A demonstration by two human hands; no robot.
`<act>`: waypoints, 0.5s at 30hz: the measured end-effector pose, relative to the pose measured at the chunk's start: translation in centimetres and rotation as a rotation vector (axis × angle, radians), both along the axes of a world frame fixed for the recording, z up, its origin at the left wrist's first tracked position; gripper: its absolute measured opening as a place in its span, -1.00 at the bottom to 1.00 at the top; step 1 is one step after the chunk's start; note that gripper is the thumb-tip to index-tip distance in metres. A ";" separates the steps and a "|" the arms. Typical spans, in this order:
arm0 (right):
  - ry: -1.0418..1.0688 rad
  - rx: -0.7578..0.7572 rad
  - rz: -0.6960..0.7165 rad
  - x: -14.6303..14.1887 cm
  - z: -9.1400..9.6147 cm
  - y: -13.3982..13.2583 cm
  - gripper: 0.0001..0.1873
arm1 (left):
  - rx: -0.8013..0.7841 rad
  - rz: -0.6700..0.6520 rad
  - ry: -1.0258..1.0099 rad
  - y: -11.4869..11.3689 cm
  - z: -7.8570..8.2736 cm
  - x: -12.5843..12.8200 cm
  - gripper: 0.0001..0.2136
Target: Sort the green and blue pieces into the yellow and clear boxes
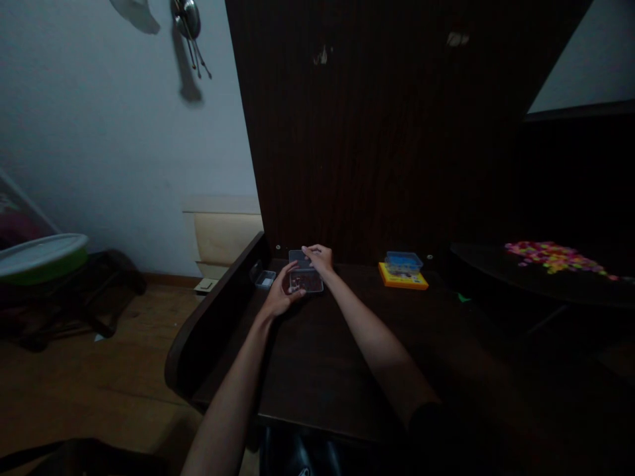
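A small clear plastic box (313, 282) stands opened on the dark wooden desk, with small dark and pale bits inside that I cannot make out. My left hand (278, 297) grips it from the left, thumb at the front edge and fingers toward the back. Its hinged lid (296, 256) is tipped back against the far side. Bent over that lid is my right hand (321, 258), its fingers closed at the lid's upper part. Left of my left hand sits another small clear case (265, 279) with something white in it.
A blue-tinted clear box (404, 262) rests on a yellow box (404, 277) to the right. Colourful small pieces (553, 256) are heaped on a dark surface at far right. A raised side panel (213, 311) borders the desk's left. Behind it rises a dark wooden board (372, 145).
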State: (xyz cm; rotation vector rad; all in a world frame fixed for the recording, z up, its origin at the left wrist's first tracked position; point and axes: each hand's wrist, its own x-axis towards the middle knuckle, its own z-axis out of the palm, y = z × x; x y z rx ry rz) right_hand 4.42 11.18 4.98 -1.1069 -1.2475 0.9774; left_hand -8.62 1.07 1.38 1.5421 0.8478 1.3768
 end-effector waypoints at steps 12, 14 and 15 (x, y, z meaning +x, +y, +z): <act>0.051 -0.089 0.054 -1.3 -2.9 1.5 -0.53 | 0.082 0.497 0.141 1.5 -1.2 -1.4 -0.20; 0.032 -0.083 0.051 -1.5 -4.0 1.3 -0.52 | 0.175 0.610 0.233 1.5 -1.1 -1.8 -0.23; 0.021 -0.075 0.053 -1.6 -4.6 1.2 -0.53 | 0.218 0.642 0.278 1.5 -1.0 -1.9 -0.24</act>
